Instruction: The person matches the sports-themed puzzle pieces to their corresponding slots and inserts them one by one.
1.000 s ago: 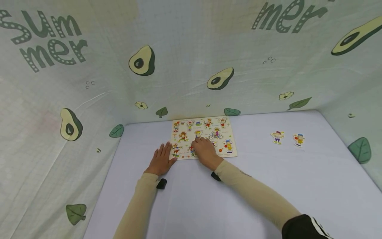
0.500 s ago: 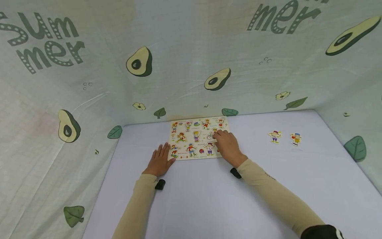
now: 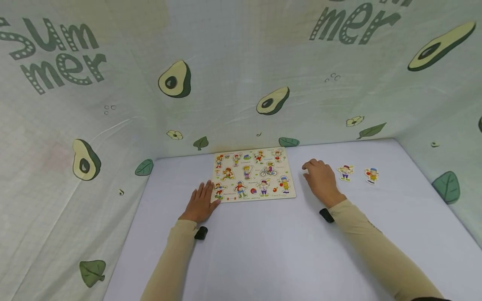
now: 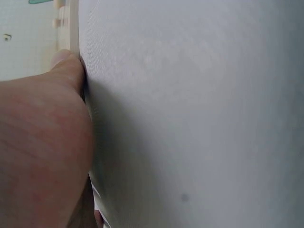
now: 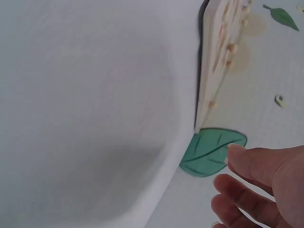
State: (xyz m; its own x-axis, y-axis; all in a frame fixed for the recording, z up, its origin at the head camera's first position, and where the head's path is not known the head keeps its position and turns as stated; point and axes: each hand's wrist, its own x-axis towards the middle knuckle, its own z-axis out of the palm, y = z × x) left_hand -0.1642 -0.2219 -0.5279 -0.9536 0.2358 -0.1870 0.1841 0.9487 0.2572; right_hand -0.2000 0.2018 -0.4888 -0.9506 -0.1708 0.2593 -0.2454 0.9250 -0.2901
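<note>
A wooden puzzle board (image 3: 257, 174) with cartoon children doing sports lies flat near the back of the table. My left hand (image 3: 199, 205) rests flat at its lower left corner, fingers straight; in the left wrist view the thumb (image 4: 69, 66) lies against the board's edge. My right hand (image 3: 321, 182) is off the board's right side, over the table, with loosely bent fingers and nothing in them. To the right of that hand lie two loose puzzle pieces, a child in purple trousers (image 3: 345, 172) and a child in yellow with a blue cap (image 3: 372, 175).
The white tabletop (image 3: 256, 251) spreads around the board. Behind it rises a pale cloth (image 3: 226, 62) printed with avocados, leaves and lettering. Small knobs (image 5: 232, 48) stick up from the board in the right wrist view.
My right hand has moved right, from the board's middle, across the bicycle figure, to beyond its right edge, uncovering the figures. The left hand stays on the board's corner.
</note>
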